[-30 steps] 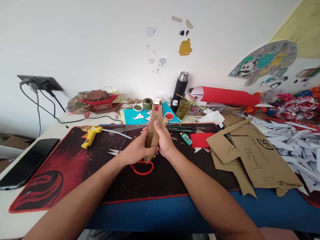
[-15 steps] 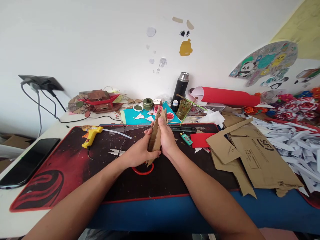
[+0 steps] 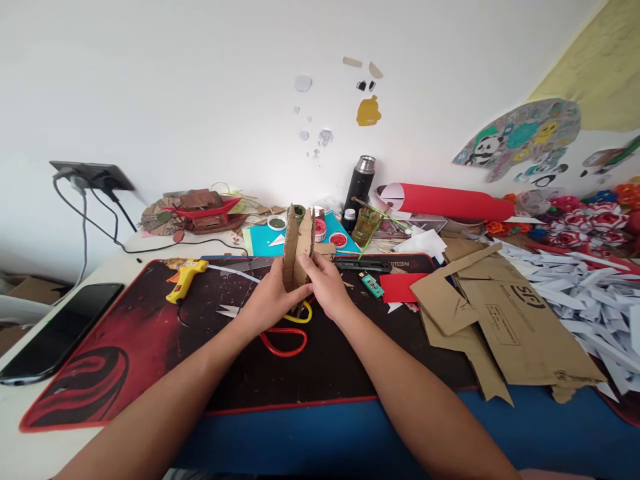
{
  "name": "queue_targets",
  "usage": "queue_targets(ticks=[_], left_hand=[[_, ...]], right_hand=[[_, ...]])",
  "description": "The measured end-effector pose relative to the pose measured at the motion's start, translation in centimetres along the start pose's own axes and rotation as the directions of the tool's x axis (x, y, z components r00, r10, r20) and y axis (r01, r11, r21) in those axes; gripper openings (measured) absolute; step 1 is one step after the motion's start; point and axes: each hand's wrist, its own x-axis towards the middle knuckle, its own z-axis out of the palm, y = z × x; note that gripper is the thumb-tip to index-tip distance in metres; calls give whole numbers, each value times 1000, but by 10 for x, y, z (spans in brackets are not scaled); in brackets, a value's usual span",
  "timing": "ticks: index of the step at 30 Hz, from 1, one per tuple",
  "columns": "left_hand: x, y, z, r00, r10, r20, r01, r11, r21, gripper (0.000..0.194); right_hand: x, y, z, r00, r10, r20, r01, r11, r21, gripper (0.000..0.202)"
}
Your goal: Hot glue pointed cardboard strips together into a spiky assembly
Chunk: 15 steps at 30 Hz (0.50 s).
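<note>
Between my hands, above the dark mat, I hold a cardboard piece (image 3: 298, 250) made of narrow upright panels with raw corrugated edges. My left hand (image 3: 274, 288) is closed on its left side, the thumb lying across the lower front. From the right, my right hand (image 3: 325, 285) grips it with the thumb up against the face. Just below lies a pair of scissors with red and yellow handles (image 3: 285, 341), its blades pointing left and partly hidden by my left hand. A yellow glue gun (image 3: 186, 279) rests to the left.
Flattened cardboard sheets (image 3: 505, 327) and white paper strips (image 3: 580, 280) cover the right side. Behind stand a black thermos (image 3: 359, 183), a glass with brushes (image 3: 367, 225) and small paint pots (image 3: 339, 239). A phone (image 3: 65, 330) lies at left; a utility knife (image 3: 363, 266) lies behind my hands.
The cardboard piece has moved slightly left and turned so its face shows more. My right hand has shifted lower on it. More of the scissors' handles now shows.
</note>
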Motion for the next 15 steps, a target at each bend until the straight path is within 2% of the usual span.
queue_targets(ticks=[2,4,7,11,15], left_hand=[[2,0,-6,998,47,46,-43,996,-84,59],[4,1,-14,999,49,-6,-49,989,-136,51],[9,1,-24,996,28,-88,-42,986,-161,53],[12,-4,-29,987,45,-153,-62,992,-106,52],[13,-8,-31,981,23,-195,-32,998,-48,47]], right_hand=[[3,2,-5,999,2,-37,-3,1000,-13,53],[5,3,-9,999,11,-49,-12,1000,-8,54],[4,5,-11,1000,-3,1,3,995,-98,53],[-1,3,-7,996,-25,88,50,954,-297,50],[-2,-2,-6,994,-60,94,85,954,-288,46]])
